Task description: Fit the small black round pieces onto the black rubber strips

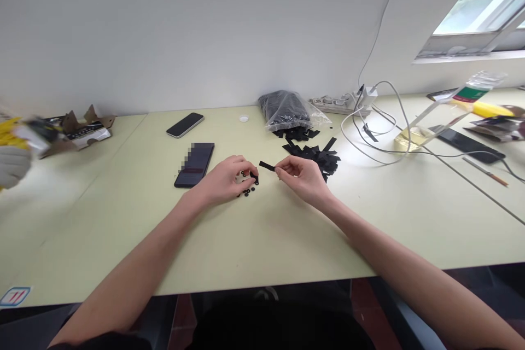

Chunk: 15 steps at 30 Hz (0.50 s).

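While the right hand (pixel 301 178) is pinching a black strip (pixel 266 165) in a narrow grip, the left hand (pixel 223 180) is holding a small black piece (pixel 255 178) over scattered pieces (pixel 248 192) between a phone (pixel 193 165) and loose strips (pixel 318 156).

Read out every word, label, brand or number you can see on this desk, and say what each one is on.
The sticker on the desk seems to read "11" in red, though uncertain; print on the black bag, the white label on the cardboard box and the green label on the plastic bottle is too small or blurred to read.
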Available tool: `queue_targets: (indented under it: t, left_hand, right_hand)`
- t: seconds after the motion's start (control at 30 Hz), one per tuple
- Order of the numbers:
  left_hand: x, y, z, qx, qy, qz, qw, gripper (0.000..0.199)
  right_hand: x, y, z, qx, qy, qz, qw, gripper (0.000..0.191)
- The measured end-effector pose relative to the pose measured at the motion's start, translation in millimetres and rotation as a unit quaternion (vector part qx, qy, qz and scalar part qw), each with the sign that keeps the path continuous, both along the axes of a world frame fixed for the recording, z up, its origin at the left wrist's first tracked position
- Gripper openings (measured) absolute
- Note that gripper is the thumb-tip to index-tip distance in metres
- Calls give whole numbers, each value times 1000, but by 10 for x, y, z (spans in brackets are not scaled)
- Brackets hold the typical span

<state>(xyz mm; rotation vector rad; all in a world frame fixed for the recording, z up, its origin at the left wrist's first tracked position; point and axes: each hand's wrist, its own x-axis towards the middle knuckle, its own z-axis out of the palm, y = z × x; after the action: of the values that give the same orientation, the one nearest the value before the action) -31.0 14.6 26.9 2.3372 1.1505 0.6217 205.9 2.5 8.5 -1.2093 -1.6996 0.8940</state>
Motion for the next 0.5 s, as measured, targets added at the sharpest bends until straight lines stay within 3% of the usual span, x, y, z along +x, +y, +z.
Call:
queue_targets:
  t: [0.17, 0.5]
  left_hand:
    - [-7, 3, -23, 7, 45, -43, 998, 25]
    - [20, -17, -38, -124, -16, 8, 992, 24]
  right_hand:
    - [-8, -9, 12, -3, 2, 0, 1000, 14]
    - [-38, -18, -31, -4, -17, 13, 1000, 15]
